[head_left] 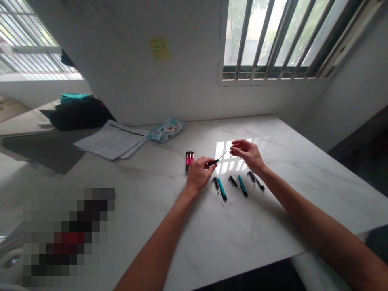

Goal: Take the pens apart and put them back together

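Note:
My left hand (198,174) is closed around a dark pen part (213,163), from which a thin refill (223,154) sticks out up and to the right. Just past the refill's tip, my right hand (249,154) is raised with its fingertips pinched; whatever is between them is too small to make out. On the table below lie pens in pieces: teal barrels (222,188), black pen halves (233,181) and slim pale refills (222,199). A further black piece (260,185) lies under my right wrist. Red-and-black pens (189,157) stand in a row beyond my left hand, lying flat.
A blue-and-white packet (166,130) and printed sheets (112,139) lie at the back left of the marble-patterned table (224,242). A dark bag (80,113) is farther left. A yellow note (160,48) hangs on the wall, left of a barred window (273,40).

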Tool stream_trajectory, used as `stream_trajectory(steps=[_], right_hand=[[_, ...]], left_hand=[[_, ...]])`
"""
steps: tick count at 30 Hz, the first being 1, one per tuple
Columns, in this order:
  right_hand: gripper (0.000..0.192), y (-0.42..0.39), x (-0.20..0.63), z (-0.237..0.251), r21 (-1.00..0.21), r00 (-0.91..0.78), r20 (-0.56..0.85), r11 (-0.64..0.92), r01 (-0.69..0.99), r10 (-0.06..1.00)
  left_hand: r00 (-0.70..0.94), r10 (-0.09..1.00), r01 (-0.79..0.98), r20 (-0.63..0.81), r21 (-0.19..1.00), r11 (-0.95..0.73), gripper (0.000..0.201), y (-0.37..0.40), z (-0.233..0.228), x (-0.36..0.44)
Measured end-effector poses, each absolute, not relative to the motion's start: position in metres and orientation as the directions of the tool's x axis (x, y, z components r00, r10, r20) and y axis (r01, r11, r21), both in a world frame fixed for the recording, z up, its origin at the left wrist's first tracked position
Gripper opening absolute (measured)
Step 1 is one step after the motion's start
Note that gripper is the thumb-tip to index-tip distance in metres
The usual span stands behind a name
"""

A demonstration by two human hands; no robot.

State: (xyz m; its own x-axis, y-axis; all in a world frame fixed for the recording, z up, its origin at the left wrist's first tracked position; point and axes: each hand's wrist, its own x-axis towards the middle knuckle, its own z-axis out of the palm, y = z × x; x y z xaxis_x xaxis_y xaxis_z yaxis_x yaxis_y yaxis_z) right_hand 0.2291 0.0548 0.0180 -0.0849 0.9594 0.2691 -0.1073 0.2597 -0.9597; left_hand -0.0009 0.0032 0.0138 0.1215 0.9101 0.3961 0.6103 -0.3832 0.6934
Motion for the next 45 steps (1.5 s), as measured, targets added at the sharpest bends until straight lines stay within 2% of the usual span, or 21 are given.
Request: stream_trajectory(steps=[4,16,20,24,28,34,39,42,45], right_hand=[[0.041,0.050,0.227,0.026,-0.945,-0.035,0.302,0.294,-0.144,0.953],[0.039,0.048,0.224,0.025,-0.946,-0.058,0.302,0.291,-0.145,0.952],[0.041,0.045,0.222,0.025,-0.958,-0.137,0.278,0.265,-0.105,0.951],[0.047,0.040,0.218,0.022,-0.965,-0.326,0.248,0.261,-0.006,0.912],[0.036,0.033,0.212,0.017,-0.947,-0.448,0.264,0.317,0.046,0.854],[0.031,0.031,0.210,0.023,-0.941,-0.391,0.302,0.337,0.021,0.870],[0.030,0.047,0.229,0.032,-0.938,-0.131,0.332,0.312,-0.150,0.934],[0.028,0.054,0.243,0.032,-0.911,-0.102,0.409,0.413,0.014,0.907],[0.026,0.055,0.248,0.028,-0.826,-0.216,0.483,0.524,0.210,0.848]], left_hand=[[0.118,0.909,0.613,0.398,0.691,-0.383,0.012,0.002,0.014,0.000],[0.126,0.909,0.614,0.397,0.689,-0.386,0.012,0.002,0.016,0.001],[0.121,0.910,0.600,0.397,0.701,-0.386,0.012,0.001,0.017,0.002],[0.128,0.912,0.524,0.391,0.754,-0.396,0.014,0.000,0.017,0.004],[0.179,0.901,0.482,0.396,0.763,-0.431,0.015,-0.001,0.017,0.005],[0.197,0.893,0.519,0.404,0.730,-0.445,0.012,-0.002,0.019,0.006],[0.126,0.894,0.582,0.431,0.698,-0.418,0.008,0.001,0.020,0.000],[0.106,0.882,0.620,0.459,0.663,-0.420,0.011,0.005,0.019,-0.007],[0.105,0.868,0.662,0.484,0.618,-0.425,0.013,0.008,0.020,-0.012]])
